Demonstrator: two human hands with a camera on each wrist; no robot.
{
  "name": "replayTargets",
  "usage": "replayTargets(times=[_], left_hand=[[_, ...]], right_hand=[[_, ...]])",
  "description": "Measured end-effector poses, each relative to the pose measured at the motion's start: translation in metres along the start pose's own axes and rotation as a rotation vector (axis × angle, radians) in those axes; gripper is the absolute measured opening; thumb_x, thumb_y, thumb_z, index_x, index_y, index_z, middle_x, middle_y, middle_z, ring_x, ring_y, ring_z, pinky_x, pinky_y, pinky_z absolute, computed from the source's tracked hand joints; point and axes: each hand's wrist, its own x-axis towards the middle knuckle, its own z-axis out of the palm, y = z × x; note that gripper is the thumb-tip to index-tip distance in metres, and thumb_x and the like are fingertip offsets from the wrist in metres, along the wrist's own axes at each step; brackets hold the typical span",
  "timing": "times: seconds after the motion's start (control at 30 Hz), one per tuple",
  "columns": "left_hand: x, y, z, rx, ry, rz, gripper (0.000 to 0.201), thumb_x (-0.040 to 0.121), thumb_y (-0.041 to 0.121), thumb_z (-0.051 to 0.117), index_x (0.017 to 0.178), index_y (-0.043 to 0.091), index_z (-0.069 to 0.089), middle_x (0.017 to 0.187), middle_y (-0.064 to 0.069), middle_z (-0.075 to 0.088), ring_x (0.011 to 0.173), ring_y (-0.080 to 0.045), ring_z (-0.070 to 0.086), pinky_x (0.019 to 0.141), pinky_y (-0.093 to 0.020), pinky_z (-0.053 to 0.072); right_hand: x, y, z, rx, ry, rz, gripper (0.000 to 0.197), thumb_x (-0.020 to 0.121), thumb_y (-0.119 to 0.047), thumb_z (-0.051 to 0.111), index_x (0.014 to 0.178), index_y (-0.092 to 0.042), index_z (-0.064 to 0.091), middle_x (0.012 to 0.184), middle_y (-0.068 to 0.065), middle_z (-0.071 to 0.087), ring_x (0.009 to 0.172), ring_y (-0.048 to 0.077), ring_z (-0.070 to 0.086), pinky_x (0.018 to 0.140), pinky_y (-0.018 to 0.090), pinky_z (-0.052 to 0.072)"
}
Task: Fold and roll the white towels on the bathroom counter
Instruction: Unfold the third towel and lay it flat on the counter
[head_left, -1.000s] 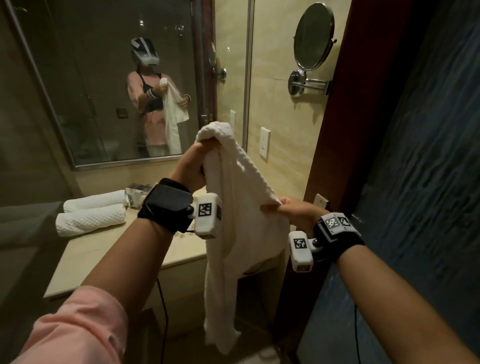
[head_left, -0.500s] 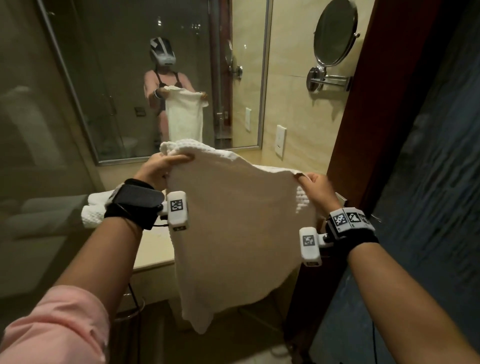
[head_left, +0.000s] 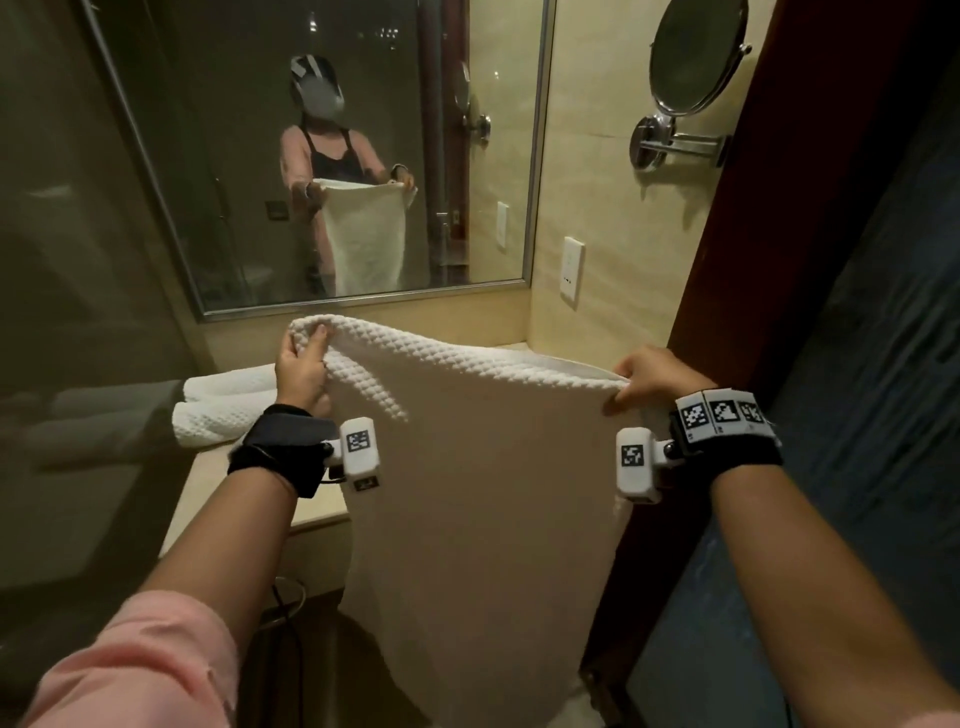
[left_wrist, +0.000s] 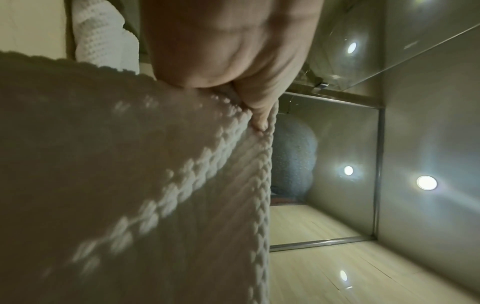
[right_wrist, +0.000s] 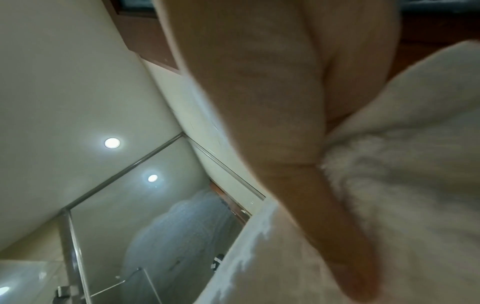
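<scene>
1. The left hand (head_left: 301, 371) is pinching one top corner of the white towel (head_left: 483, 499).
2. The right hand (head_left: 655, 379) is gripping the other top corner.
3. The towel is hanging spread in front of the counter (head_left: 208, 493).
4. Two rolled towels (head_left: 223, 410) are lying on the counter by the mirror (head_left: 337, 156).

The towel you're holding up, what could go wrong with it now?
The towel hangs from two corner pinches, by the left hand and the right hand; if either slips, that side may drop. Its bottom hangs below the counter edge and might brush the floor. Swinging it forward could knock the rolled towels.
</scene>
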Motion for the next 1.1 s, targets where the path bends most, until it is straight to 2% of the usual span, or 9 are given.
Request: replayTargets(times=[0.07,0.13,0.37,0.53,0.63,0.73,0.93,1.03,1.1], left_hand=[[0.009,-0.01,-0.006,0.004,0.083,0.008,0.045,0.091,0.019,0.062,0.131,0.006,0.045,0.118,-0.014,0.059,0.099,-0.024,0.057,0.097,-0.047,0.046],[0.021,-0.019,-0.013,-0.02,0.097,0.0,0.042,0.089,0.021,0.063,0.127,0.013,0.048,0.128,-0.016,0.055,0.106,-0.025,0.055,0.103,-0.052,0.042],[0.018,-0.015,-0.012,-0.178,0.091,-0.122,0.007,0.097,0.014,0.053,0.098,0.019,0.056,0.097,-0.008,0.062,0.086,-0.024,0.062,0.091,-0.045,0.048],[0.023,-0.033,-0.025,-0.223,0.091,-0.196,0.066,0.089,0.029,0.065,0.145,0.017,0.033,0.133,-0.011,0.055,0.114,-0.027,0.059,0.094,-0.048,0.048],[0.028,-0.041,-0.027,-0.189,0.042,-0.191,0.041,0.086,0.04,0.066,0.12,0.018,0.058,0.109,-0.005,0.066,0.093,-0.021,0.066,0.084,-0.043,0.055],[0.032,-0.045,-0.024,-0.188,0.008,-0.182,0.019,0.089,0.043,0.061,0.095,0.025,0.063,0.093,0.001,0.067,0.08,-0.016,0.064,0.073,-0.036,0.056],[0.057,-0.044,-0.012,-0.316,-0.039,-0.238,0.04,0.094,0.031,0.057,0.132,0.025,0.048,0.121,-0.004,0.061,0.096,-0.019,0.064,0.089,-0.046,0.051],[0.078,-0.047,-0.001,-0.311,-0.06,-0.205,0.009,0.099,0.019,0.047,0.101,0.022,0.056,0.098,-0.002,0.064,0.076,-0.01,0.066,0.073,-0.031,0.055],[0.093,-0.053,0.006,-0.295,-0.054,-0.203,0.016,0.1,0.014,0.043,0.091,0.021,0.054,0.091,-0.002,0.063,0.076,-0.011,0.064,0.076,-0.032,0.054]], right_hand=[[0.003,0.0,0.009,0.013,0.105,0.067,0.025,0.069,-0.029,0.083,0.074,-0.008,0.071,0.068,0.008,0.061,0.071,0.02,0.057,0.05,0.024,0.035],[0.005,0.003,0.017,0.042,0.208,0.148,0.034,0.071,-0.037,0.08,0.072,-0.006,0.069,0.065,0.007,0.06,0.073,0.023,0.059,0.054,0.026,0.038],[0.016,0.007,0.037,0.146,0.354,0.346,0.021,0.07,-0.035,0.08,0.079,-0.018,0.071,0.091,0.011,0.07,0.094,0.03,0.063,0.079,0.034,0.049],[0.016,0.006,0.044,0.193,0.446,0.328,0.013,0.077,-0.017,0.075,0.087,-0.009,0.075,0.089,0.018,0.07,0.091,0.032,0.064,0.068,0.027,0.039],[0.018,-0.001,0.043,0.241,0.582,0.328,0.014,0.084,-0.009,0.065,0.092,-0.007,0.076,0.093,0.021,0.07,0.093,0.035,0.063,0.073,0.03,0.044],[0.025,-0.012,0.038,0.284,0.717,0.309,0.026,0.087,0.002,0.051,0.099,-0.004,0.074,0.101,0.023,0.069,0.099,0.038,0.06,0.081,0.033,0.047],[0.065,-0.024,0.031,0.36,1.028,0.274,0.036,0.084,0.008,0.04,0.106,0.0,0.067,0.111,0.025,0.061,0.103,0.039,0.055,0.088,0.038,0.042],[0.094,-0.025,0.026,0.382,1.18,0.281,0.034,0.086,0.002,0.04,0.108,-0.002,0.066,0.114,0.022,0.057,0.105,0.037,0.053,0.087,0.036,0.038],[0.118,-0.023,0.025,0.341,1.198,0.297,0.033,0.088,-0.003,0.041,0.109,-0.006,0.066,0.116,0.018,0.058,0.109,0.035,0.051,0.088,0.035,0.037]])
